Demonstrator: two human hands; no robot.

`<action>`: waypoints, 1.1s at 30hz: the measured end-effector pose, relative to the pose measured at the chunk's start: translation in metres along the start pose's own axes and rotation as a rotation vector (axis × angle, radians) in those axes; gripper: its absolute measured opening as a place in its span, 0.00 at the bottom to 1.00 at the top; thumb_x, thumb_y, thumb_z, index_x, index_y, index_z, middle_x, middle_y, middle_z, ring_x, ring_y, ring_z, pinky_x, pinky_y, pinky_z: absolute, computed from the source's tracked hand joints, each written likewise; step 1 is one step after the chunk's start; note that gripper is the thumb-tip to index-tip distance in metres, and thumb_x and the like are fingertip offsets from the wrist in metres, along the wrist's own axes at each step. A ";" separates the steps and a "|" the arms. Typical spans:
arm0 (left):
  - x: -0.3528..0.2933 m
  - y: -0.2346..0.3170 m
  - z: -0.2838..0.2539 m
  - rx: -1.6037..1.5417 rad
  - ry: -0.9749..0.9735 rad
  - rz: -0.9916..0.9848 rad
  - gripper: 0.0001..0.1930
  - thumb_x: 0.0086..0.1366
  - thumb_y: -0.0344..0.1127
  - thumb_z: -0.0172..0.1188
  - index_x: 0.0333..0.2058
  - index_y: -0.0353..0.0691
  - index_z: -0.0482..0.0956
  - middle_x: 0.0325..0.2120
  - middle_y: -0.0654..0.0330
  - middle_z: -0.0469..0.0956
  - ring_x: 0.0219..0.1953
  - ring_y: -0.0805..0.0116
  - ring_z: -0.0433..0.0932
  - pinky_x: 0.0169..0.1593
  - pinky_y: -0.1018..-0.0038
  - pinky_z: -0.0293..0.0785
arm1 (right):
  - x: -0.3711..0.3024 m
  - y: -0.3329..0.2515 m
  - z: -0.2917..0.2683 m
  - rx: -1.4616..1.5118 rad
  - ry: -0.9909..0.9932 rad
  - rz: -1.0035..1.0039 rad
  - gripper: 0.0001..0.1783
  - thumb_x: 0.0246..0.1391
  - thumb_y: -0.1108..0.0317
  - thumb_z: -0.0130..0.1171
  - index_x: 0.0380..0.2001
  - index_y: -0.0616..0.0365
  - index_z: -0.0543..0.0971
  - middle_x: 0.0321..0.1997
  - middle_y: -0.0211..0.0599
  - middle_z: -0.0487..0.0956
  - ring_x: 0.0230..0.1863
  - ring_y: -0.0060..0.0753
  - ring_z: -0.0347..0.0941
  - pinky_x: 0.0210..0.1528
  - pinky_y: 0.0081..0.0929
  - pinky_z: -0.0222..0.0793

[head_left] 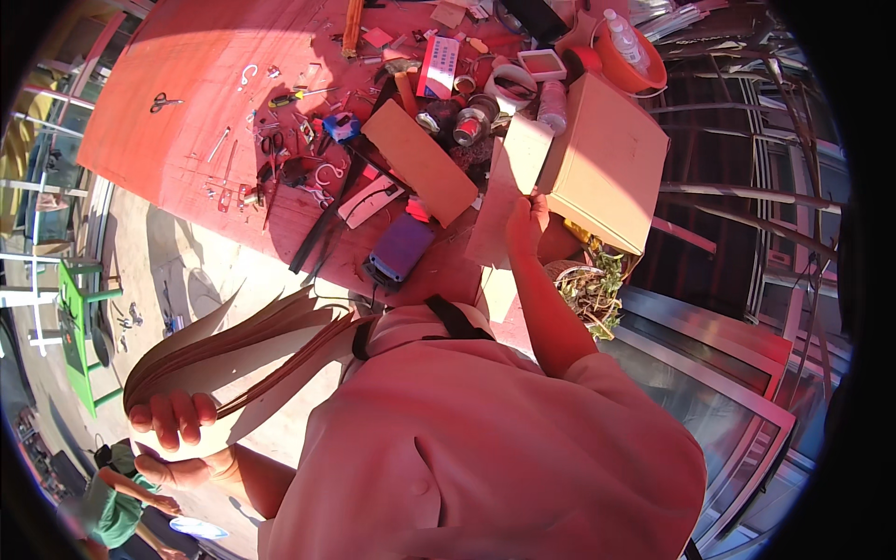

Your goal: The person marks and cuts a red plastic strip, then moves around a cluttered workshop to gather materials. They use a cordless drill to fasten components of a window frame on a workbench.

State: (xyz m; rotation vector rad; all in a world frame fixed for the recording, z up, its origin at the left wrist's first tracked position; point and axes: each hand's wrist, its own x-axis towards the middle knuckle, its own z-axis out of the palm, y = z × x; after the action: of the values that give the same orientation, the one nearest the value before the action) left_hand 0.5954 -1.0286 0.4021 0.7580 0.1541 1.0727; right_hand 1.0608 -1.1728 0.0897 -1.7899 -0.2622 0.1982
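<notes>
My left hand (177, 437) is closed around one end of a thick stack of thin sheets (201, 353), its fingers over the top and thumb below. The sheets bend and fan apart toward my waist. My right hand (529, 224) reaches forward and pinches the edge of a flat, pale card sheet (495, 219). That sheet lies at the near edge of the red table (149, 131), partly in sunlight, against a closed cardboard box (611, 159). Beside the sheet, to the left, is a long brown cardboard piece (420, 163).
Scissors (165, 102), a screwdriver (297, 96), a blue-purple device (401, 248) and many small parts litter the table. An orange bucket (644, 73) holds a clear bottle. A potted plant (593, 285) stands by the box. Leftward are a green stool (77, 327) and another person (121, 499).
</notes>
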 end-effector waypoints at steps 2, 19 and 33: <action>0.000 -0.006 -0.011 0.066 0.026 0.002 0.24 0.67 0.48 0.58 0.54 0.40 0.70 0.32 0.63 0.67 0.34 0.67 0.65 0.40 0.65 0.61 | 0.006 -0.027 0.003 0.178 -0.018 -0.038 0.04 0.57 0.72 0.51 0.32 0.60 0.75 0.22 0.25 0.67 0.23 0.17 0.60 0.26 0.21 0.62; -0.026 -0.022 -0.008 0.159 0.343 -0.012 0.29 0.62 0.52 0.56 0.54 0.36 0.67 0.37 0.55 0.69 0.41 0.58 0.69 0.54 0.53 0.65 | 0.017 -0.058 0.142 -1.044 -0.479 -0.606 0.28 0.46 0.60 0.63 0.51 0.59 0.76 0.42 0.49 0.81 0.46 0.55 0.77 0.49 0.48 0.73; -0.017 -0.025 -0.020 0.107 0.275 -0.063 0.26 0.63 0.49 0.56 0.51 0.36 0.66 0.36 0.56 0.67 0.41 0.59 0.67 0.53 0.55 0.65 | -0.025 -0.029 -0.026 0.120 -0.248 0.035 0.13 0.56 0.70 0.56 0.44 0.62 0.76 0.34 0.29 0.79 0.32 0.16 0.72 0.36 0.17 0.68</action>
State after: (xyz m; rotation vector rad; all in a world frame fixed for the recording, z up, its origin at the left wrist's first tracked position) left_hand 0.5962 -1.0391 0.3673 0.6942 0.4698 1.1121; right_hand 1.0421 -1.1972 0.1241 -1.6512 -0.3881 0.4531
